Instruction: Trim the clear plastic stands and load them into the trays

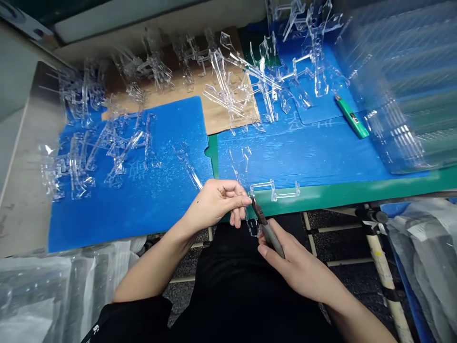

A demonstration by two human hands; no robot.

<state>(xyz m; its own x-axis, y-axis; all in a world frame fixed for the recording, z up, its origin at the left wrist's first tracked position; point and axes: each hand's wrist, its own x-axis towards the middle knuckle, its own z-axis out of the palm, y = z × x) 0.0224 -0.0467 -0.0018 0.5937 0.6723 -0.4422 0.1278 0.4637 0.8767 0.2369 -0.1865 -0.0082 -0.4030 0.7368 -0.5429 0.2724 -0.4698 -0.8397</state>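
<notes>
Near the bench's front edge, my left hand [223,202] pinches a clear plastic moulded part [273,189] made of thin branching arms. Its branches stretch away over the blue sheet, rightward over the green mat, and down below my fingers. My right hand [285,257] is closed around the grey grips of a pair of nippers [262,216]. The nippers' dark jaws touch or nearly touch the part just right of my left fingertips; whether the jaws are closed I cannot tell. Beyond my left hand another clear strip [191,169] lies on the blue sheet.
Clear plastic parts [116,147] lie in heaps at left, with more [262,78] at the back. A green cutter [352,116] rests right of centre. Clear trays [403,95] stand stacked at right. Bagged material [64,286] sits below the bench, left and right. A pipe frame [382,267] stands low right.
</notes>
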